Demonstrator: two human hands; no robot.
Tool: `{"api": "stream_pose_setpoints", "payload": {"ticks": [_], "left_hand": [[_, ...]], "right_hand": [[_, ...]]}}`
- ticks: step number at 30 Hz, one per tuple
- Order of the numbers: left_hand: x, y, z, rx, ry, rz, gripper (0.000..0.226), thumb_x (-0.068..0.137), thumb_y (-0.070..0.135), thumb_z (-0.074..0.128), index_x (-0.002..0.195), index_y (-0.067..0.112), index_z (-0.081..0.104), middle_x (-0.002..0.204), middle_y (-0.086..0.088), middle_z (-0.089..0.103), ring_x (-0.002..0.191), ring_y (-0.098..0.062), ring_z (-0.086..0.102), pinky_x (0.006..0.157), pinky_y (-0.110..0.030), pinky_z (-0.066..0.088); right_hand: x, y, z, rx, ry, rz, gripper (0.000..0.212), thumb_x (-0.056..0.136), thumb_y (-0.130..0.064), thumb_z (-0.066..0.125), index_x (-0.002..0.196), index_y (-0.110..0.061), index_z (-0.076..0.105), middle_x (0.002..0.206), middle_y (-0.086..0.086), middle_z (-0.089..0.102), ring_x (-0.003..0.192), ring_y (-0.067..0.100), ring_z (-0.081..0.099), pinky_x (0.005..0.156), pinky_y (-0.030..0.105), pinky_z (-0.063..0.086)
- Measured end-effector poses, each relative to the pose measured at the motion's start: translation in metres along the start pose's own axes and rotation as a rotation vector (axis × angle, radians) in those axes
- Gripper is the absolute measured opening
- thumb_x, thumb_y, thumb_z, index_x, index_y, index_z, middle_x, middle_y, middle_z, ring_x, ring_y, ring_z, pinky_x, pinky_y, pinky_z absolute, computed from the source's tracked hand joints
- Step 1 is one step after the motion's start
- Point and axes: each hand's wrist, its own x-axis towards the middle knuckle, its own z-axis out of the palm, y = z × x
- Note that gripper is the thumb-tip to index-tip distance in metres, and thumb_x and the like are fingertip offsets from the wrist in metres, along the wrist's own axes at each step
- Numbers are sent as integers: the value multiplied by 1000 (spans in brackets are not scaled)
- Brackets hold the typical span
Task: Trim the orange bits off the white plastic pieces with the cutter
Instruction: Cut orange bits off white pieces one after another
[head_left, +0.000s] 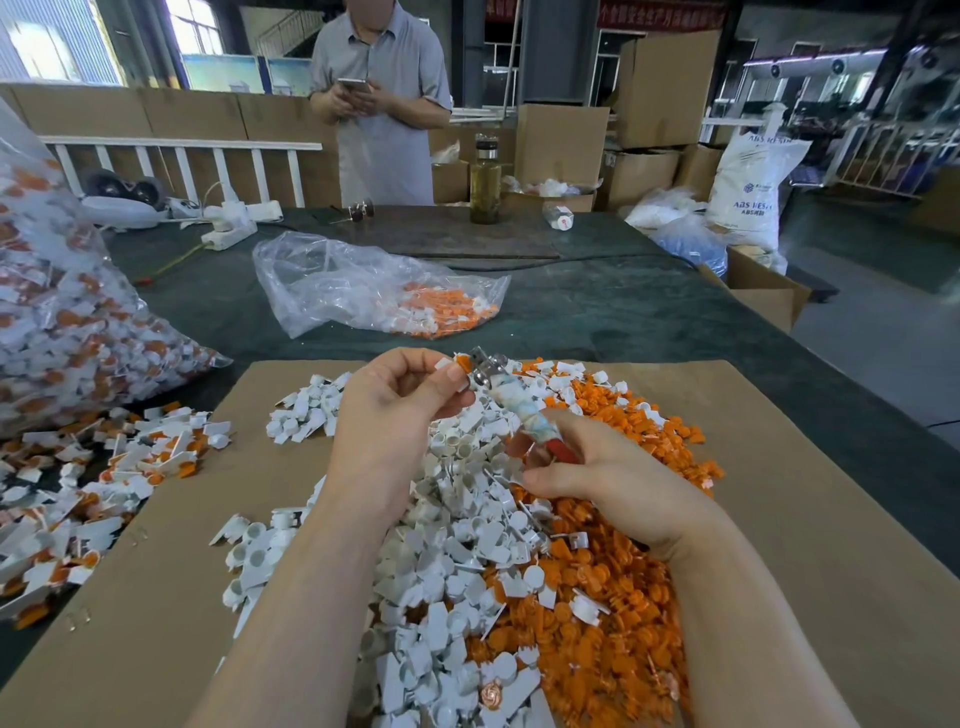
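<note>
I read job as mid-run | near: trimmed white pile (457, 561) and orange offcuts (613, 597) on cardboard (779, 519) | right hand (587, 478) grip clamped on cutter (519, 410) | left hand (400, 405) pinches white piece (445, 363) at blades | far: untrimmed bags (67, 312) left on desk (623, 306)

Left hand (400, 400) pinches small white plastic piece (443, 363) at metal-tipped, tape-wrapped cutter (511, 402); right hand (587, 478) grips its handle, above white/orange parts heap (519, 561) on cardboard sheet (805, 519).
</note>
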Motion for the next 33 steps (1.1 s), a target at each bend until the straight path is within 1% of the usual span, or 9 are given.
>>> {"api": "stream_pose_setpoints", "payload": {"ticks": [3,6,9,11,19,22,24,27,33], "left_hand": [[0,0,0,8,-12,-3,11,88,0,66,82,9,65,61,7,67,62,-11,68,67,-20,57],[0,-1,-1,6,-5,-1,12,88,0,67,81,10,66,60,7,67,61,-10,68,66,-20,57],[0,-1,-1,-12,9,-1,14,88,-2,66,80,10,65,60,8,67,59,-10,67,65,-19,56],[0,-1,0,-19,20,0,14,88,-2,66,80,10,65,61,8,68,59,-9,67,65,-19,56],[0,-1,-2,-49,28,-11,12,87,0,66,80,10,65,60,8,67,59,-8,67,64,-18,56],[2,0,-9,-86,63,-62,7,86,3,68,84,10,66,65,4,71,62,-10,70,61,-19,57],[7,-1,-22,-69,185,-83,8,87,5,70,92,11,67,74,0,75,67,-12,73,60,-20,57],[17,-7,-57,138,451,-83,9,91,10,69,96,17,69,85,-3,75,71,-10,74,63,-25,59],[22,-24,-117,831,714,-148,17,93,10,62,106,14,73,94,-9,70,78,-27,61,58,-33,46]], "right_hand": [[1,2,2,-26,3,-9,29,80,-29,66,108,-20,61,110,15,64,100,30,61,93,49,46],[3,1,4,-77,23,-34,12,89,-17,64,100,-17,63,98,23,60,87,39,59,81,51,51],[5,3,9,-80,60,-73,3,92,-17,60,93,-16,62,72,1,55,62,16,52,58,25,49],[6,2,11,-87,81,-76,8,92,-13,57,88,-18,61,58,-15,50,55,7,46,50,20,41],[10,0,15,-180,124,-63,18,90,-5,55,84,-21,62,73,-9,56,58,4,50,65,43,52],[13,3,18,-255,177,-88,3,89,-16,59,92,-13,60,76,2,57,65,24,55,65,49,54],[15,7,18,-319,236,-91,10,89,-24,61,93,-15,57,78,2,58,68,24,57,61,44,51],[16,13,11,-416,387,-37,9,89,-27,59,83,-28,51,74,-8,57,63,10,53,52,27,36],[14,25,-1,-578,599,242,17,89,-34,54,76,-30,43,69,-10,54,60,8,51,46,25,31]]}}
